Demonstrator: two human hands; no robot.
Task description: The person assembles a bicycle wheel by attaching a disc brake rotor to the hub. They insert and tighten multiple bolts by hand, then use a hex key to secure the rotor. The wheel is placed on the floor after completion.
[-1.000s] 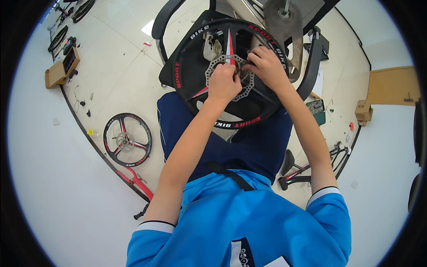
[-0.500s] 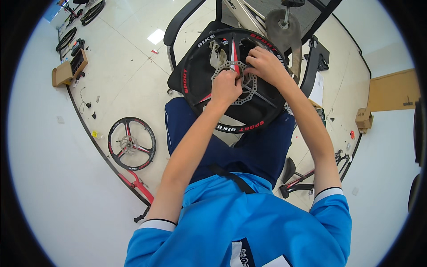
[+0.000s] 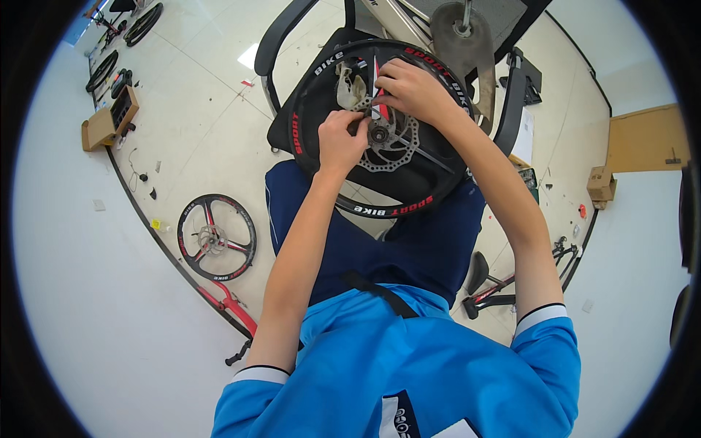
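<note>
A black three-spoke bicycle wheel (image 3: 296, 139) lies across my thighs and a black chair seat, its rim marked in red and white. On its middle sits a silver brake disc (image 3: 385, 165) around the hub (image 3: 378, 135), whose axle end shows. My left hand (image 3: 341, 144) is closed in a pinch at the disc's left edge, beside the hub. Just above the hub, my right hand (image 3: 410, 89) is closed, fingertips bent over the red and white spoke. Whatever is between the fingertips of either hand is too small to make out.
A chair armrest (image 3: 270, 44) rises at the wheel's far left. A pale bike frame (image 3: 400, 22) and a saddle (image 3: 478, 274) are to the right. Another three-spoke wheel (image 3: 246, 228) and a red frame part (image 3: 235, 306) lie on the floor at left. An opened carton (image 3: 98, 130) stands farther off.
Both hands have moved off the hub, my left hand leftward and my right hand up and left. The hub now shows between them. The wheel has shifted slightly left in view.
</note>
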